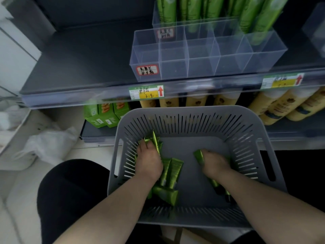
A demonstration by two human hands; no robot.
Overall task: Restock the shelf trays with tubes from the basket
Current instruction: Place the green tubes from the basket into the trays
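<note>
In the basket [193,111], the left hand [149,161] is gripping several tubes [173,169], the right hand [213,164] 1, fingers curled round them, long axes pointing toward the tray [175,67] above.

Yellow bottles [274,110] line the lower shelf [98,134] right of green boxes [105,113]; a crumpled white plastic bag [51,143] lies on the floor [17,208].
</note>
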